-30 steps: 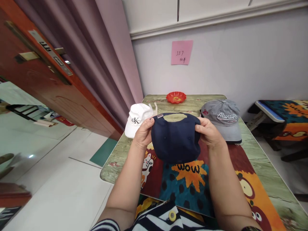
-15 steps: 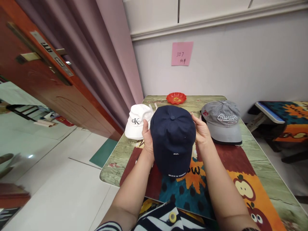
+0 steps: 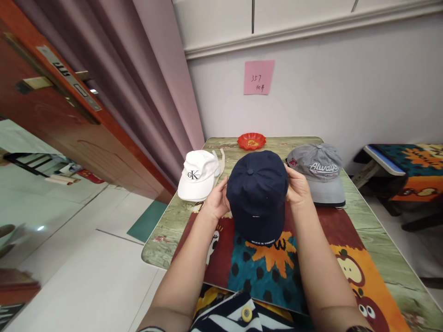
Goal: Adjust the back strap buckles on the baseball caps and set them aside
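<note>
A single camera on the person's head looks forward and down across the table — from close above, with the striped shirt cutting into the bottom edge. The left hand and right hand fall near mid-view, at close range. Farther off, the wall closes the view — the door slants in at left.
</note>
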Demonstrator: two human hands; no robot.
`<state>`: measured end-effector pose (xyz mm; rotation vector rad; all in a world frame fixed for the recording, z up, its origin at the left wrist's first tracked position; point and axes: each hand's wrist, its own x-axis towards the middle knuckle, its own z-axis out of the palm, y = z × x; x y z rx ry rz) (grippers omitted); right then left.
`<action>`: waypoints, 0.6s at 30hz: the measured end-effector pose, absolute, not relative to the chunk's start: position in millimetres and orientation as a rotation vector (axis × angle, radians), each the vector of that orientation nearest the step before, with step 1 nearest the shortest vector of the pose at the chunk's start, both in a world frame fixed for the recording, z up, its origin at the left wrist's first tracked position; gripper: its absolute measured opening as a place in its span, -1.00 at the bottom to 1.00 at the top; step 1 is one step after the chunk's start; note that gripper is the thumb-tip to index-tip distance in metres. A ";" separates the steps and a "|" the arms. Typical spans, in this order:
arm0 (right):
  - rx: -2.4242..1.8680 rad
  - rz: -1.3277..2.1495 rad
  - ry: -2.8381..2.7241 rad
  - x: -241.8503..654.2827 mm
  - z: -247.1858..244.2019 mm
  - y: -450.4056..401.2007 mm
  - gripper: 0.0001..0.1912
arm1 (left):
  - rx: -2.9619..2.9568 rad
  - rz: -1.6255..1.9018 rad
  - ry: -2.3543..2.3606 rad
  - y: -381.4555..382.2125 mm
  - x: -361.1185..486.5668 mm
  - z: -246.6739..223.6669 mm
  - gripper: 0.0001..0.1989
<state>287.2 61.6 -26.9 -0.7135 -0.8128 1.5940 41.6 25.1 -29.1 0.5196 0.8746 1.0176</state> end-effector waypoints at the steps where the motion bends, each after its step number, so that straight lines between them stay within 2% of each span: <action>1: -0.725 1.596 -0.785 285.8 -26.5 61.6 -0.72 | 0.492 1.036 0.892 26.8 41.2 -29.3 -0.71; 5: -0.795 1.607 -0.776 277.3 -22.6 57.2 -0.65 | 0.369 1.289 0.887 34.9 38.5 -29.8 -0.86; 9: -0.811 1.680 -1.093 281.4 -16.8 49.0 -0.49 | 0.239 1.503 0.817 47.6 30.6 -25.8 -0.73; 14: -0.617 1.749 -1.376 298.7 -11.6 43.4 -0.36 | 0.085 1.609 0.683 61.9 34.6 -12.6 -0.63; 18: -0.628 1.702 -1.329 317.0 -12.8 44.1 -0.39 | 0.080 1.651 0.643 66.3 56.1 -6.1 -0.66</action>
